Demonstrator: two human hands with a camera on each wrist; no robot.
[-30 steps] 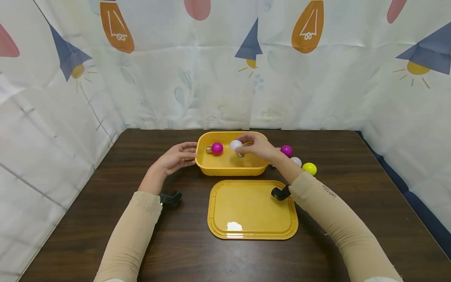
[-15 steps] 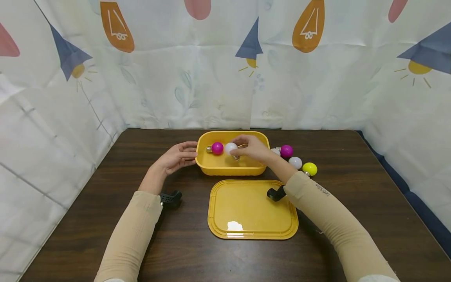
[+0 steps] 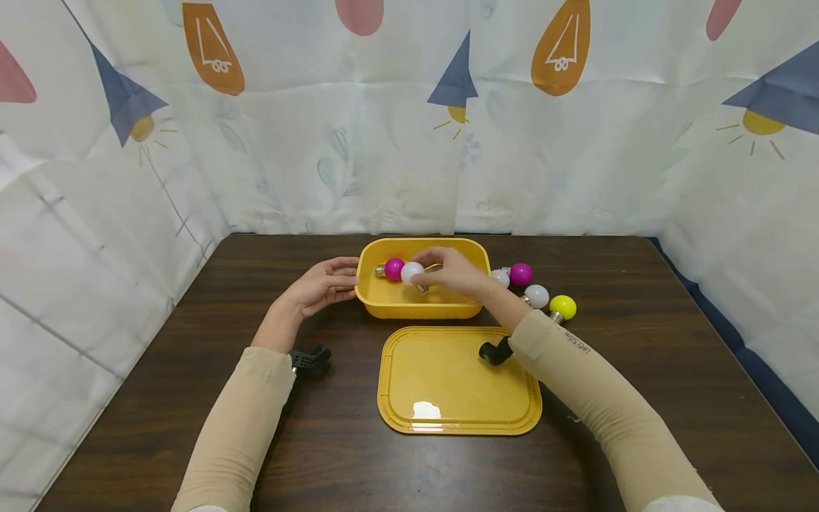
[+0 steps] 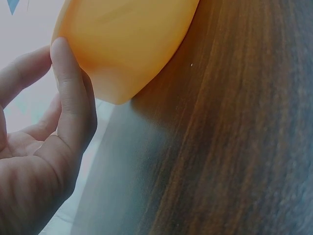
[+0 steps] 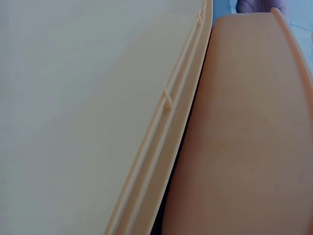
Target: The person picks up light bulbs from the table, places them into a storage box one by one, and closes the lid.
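Dark wood-grain table (image 3: 448,473), white cloth (image 3: 397,163) hangs behind and both sides. Printed on cloth: orange bulbs (image 3: 560,50), blue lamps (image 3: 451,78). Navy fabric (image 3: 771,387) along table's right edge.

Clock from tub (image 3: 419,311), head view. Tub: smooth yellow plastic, soft sheen. Lid (image 3: 441,384), between 5 and 6: yellow plastic, glossy, sharp glare patch, ridged rim. White bulb (image 3: 411,273) inside tub: smooth globe, metal base. Pink bulb (image 3: 394,269), 10: smooth, metal base. Yellow bulb (image 3: 563,306), just past 3: smooth, metal base. Globes: can't tell glass vs plastic. Table (image 3: 320,455): dark wood grain, satin; can't tell if laminate. Curtain (image 3: 397,163), 12: creased sheet, mostly matt. Sleeves (image 3: 237,427), 8 and 4: wrinkled matt cloth.
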